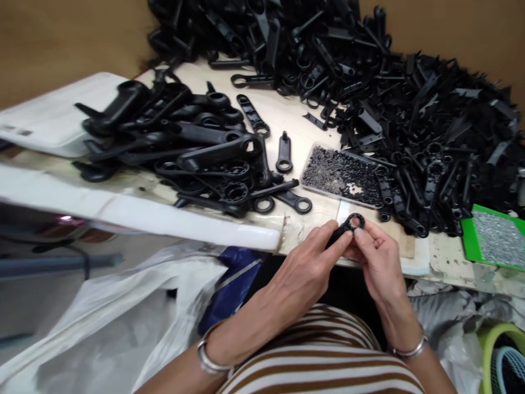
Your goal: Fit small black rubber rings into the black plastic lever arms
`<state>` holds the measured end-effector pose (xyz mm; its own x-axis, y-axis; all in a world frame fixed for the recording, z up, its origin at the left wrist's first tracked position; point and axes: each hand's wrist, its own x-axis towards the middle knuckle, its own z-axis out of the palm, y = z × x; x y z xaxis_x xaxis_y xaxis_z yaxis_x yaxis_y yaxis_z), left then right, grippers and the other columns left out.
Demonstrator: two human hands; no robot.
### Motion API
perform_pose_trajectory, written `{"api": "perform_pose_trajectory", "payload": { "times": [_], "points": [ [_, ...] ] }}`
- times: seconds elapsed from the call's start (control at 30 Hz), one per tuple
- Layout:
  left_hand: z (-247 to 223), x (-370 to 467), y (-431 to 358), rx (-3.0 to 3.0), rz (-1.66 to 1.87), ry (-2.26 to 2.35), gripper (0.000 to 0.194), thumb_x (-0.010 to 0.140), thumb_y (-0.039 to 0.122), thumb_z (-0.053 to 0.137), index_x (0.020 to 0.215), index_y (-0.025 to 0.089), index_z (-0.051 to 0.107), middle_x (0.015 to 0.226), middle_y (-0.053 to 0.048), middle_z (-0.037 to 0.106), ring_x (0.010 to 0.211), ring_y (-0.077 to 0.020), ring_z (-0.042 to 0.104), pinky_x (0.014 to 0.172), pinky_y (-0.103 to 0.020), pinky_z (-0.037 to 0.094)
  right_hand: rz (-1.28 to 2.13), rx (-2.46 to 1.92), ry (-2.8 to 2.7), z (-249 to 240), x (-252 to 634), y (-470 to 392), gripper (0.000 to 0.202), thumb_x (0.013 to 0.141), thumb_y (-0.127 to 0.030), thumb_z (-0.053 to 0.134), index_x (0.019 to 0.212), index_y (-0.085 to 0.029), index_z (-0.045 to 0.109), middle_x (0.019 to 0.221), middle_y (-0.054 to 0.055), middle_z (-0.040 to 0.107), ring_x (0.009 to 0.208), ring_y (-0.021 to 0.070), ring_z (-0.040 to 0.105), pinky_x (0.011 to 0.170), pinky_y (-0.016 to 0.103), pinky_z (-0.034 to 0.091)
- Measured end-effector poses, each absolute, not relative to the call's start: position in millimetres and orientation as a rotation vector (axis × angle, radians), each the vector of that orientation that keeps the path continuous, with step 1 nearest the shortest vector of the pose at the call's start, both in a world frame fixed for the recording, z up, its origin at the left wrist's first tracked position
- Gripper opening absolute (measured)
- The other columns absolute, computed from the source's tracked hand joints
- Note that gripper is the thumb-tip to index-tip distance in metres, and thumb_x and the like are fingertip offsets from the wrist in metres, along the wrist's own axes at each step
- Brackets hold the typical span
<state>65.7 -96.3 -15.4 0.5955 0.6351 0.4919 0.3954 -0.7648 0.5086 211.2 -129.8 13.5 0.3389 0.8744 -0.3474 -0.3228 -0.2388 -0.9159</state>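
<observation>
A black plastic arm-shaped part with a ring at its end (pixel 356 220) is held between my two hands, just above the table's front edge. My left hand (pixel 305 257) has its fingers wrapped round the shaft, which is mostly hidden under them. Thumb and fingers of my right hand (pixel 379 251) pinch the ring end. Whether a small piece sits in the right fingertips cannot be made out. Just beyond my hands stands a shallow clear tray (pixel 322 191) of tiny black pieces. Left of it lies a single ringed black part (pixel 284 153).
A heap of black ringed parts (pixel 197 142) lies at the left, and a larger pile (pixel 353 82) spreads across the back and right. A green tray (pixel 471 241) of small silvery pieces stands at the right edge. Below are a white bag (pixel 164 306) and a yellow-green basket (pixel 486 339).
</observation>
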Motion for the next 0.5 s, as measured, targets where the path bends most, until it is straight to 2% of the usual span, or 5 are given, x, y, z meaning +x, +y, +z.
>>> {"api": "perform_pose_trajectory", "payload": {
  "times": [0.13, 0.23, 0.37, 0.43, 0.5],
  "points": [
    [-21, 67, -94, 2.434, 0.968, 0.823, 0.052, 0.083, -0.005, 0.038, 0.129, 0.015, 0.05, 0.125, -0.015, 0.052, 0.114, -0.023, 0.057, 0.092, -0.035, 0.057, 1.291, -1.312, -0.6, 14, 211, -129, 0.035, 0.078, -0.038, 0.074, 0.106, -0.018, 0.068, 0.09, 0.002, 0.071, 0.068, 0.0126, 0.063, 0.061, 0.025, 0.056],
    [-21, 69, -93, 2.435, 0.943, 0.799, 0.052, 0.084, -0.004, 0.036, 0.129, 0.017, 0.05, 0.125, -0.015, 0.052, 0.113, -0.0222, 0.057, 0.09, -0.034, 0.058, 1.298, -1.306, -0.631, 15, 213, -128, 0.032, 0.081, -0.036, 0.071, 0.107, -0.018, 0.067, 0.083, 0.001, 0.07, 0.062, 0.0108, 0.06, 0.06, 0.024, 0.053],
    [-18, 68, -92, 2.41, 0.963, 0.719, 0.037, 0.095, 0.014, 0.044, 0.13, 0.019, 0.05, 0.126, -0.015, 0.052, 0.105, -0.0228, 0.058, 0.084, -0.036, 0.058, 1.231, -1.407, -0.746, 22, 227, -133, 0.037, 0.08, -0.037, 0.072, 0.112, -0.018, 0.069, 0.075, -0.001, 0.067, 0.056, 0.008, 0.053, 0.056, 0.021, 0.048],
    [-14, 63, -90, 2.401, 0.993, 0.676, 0.036, 0.097, 0.022, 0.047, 0.132, 0.021, 0.049, 0.13, -0.014, 0.052, 0.111, -0.0241, 0.056, 0.09, -0.038, 0.055, 1.142, -1.518, -0.859, 32, 241, -138, 0.04, 0.081, -0.038, 0.071, 0.116, -0.02, 0.069, 0.077, 0.0, 0.069, 0.056, 0.0081, 0.053, 0.054, 0.022, 0.047],
    [-10, 54, -85, 2.413, 1.057, 0.688, 0.035, 0.097, 0.022, 0.048, 0.132, 0.021, 0.049, 0.127, -0.013, 0.055, 0.115, -0.0246, 0.054, 0.095, -0.039, 0.052, 0.973, -1.663, -0.966, 45, 260, -143, 0.039, 0.081, -0.039, 0.07, 0.117, -0.022, 0.07, 0.084, 0.001, 0.072, 0.057, 0.0095, 0.054, 0.054, 0.023, 0.048]
  ]
}}
